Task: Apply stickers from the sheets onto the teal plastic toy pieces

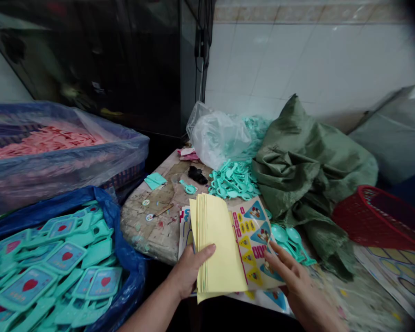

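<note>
My left hand (193, 269) is closed on a thick stack of sticker sheets (221, 249). Its thumb presses on their plain yellow backs, and the sheets are folded over like pages. To the right, a printed sticker sheet (254, 230) faces up, with cartoon figures, blue triangles and yellow and pink labels. My right hand (293, 274) lies at that sheet's right edge, fingers stretched out over the print; its thumb is hidden. Beyond the sheets is a heap of turquoise plastic spoons (233, 180). More turquoise spoons (290, 242) lie beside my right hand.
A blue-lined container (124, 240) of turquoise heart-printed pieces stands at left, below a plastic-lined crate (114, 152) of pink pieces. A green sack (314, 157) and red basket (376, 226) stand right. A clear bag (219, 136) sits on the worn table (138, 221).
</note>
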Available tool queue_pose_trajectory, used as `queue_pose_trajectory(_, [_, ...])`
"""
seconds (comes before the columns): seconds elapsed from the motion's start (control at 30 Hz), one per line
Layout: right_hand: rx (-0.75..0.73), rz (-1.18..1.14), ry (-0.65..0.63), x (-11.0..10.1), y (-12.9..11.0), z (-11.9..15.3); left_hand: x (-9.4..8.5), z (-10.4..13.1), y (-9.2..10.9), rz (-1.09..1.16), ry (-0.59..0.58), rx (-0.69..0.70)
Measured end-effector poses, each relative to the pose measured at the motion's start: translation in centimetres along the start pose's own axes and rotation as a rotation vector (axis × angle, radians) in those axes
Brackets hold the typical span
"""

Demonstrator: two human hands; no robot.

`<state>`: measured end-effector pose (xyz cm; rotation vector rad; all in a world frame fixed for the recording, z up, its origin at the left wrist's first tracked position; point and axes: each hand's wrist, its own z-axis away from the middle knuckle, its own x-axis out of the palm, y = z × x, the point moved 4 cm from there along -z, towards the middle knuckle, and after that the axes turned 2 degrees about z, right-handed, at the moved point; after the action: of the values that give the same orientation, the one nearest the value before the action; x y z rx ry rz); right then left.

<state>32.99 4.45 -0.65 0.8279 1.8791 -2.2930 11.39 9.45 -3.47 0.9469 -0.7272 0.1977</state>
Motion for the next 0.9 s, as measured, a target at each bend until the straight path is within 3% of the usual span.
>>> queue_pose_trajectory(0.07, [0.056, 0.028, -0.029, -1.2, 0.9, -0.7, -0.1, -0.1, -0.1, -0.007, 0.010, -0.003])
queue_pose_trajectory(0.17, [-0.098, 0.320, 0.244, -2.9, 0.9, -1.3, -0.2, -0.1, -0.1, -0.011, 0.013, 0.003])
queue_pose_trajectory(0.23, [-0.253, 0.472, 0.368, -2.2, -0.2, -0.8, -0.2, 0.0, -0.1, -0.003, 0.013, 0.003])
queue_pose_trajectory(0.27, [-0.310, 0.491, 0.335, -1.1, -0.7, -0.4, -0.2, 0.0, -0.1, 0.000, 0.013, 0.005])
queue_pose_trajectory(0.37, [-0.367, 0.428, 0.034, 4.2, -1.8, 0.8, 0.0, 0.1, 0.1, 0.006, 0.006, 0.018])
queue_pose_trajectory(0.43, [-0.347, 0.441, -0.043, 7.1, -2.0, 1.5, 0.0, 0.1, 0.2, 0.017, -0.001, 0.023])
queue_pose_trajectory(0.5, [-0.312, 0.451, -0.039, 8.5, -1.7, 1.8, 0.1, 0.0, 0.2, 0.025, -0.006, 0.024])
queue_pose_trajectory(0.9, [-0.120, 0.162, -0.120, 7.2, -0.8, 0.8, -0.1, -0.2, 0.0, -0.030, 0.040, 0.019])
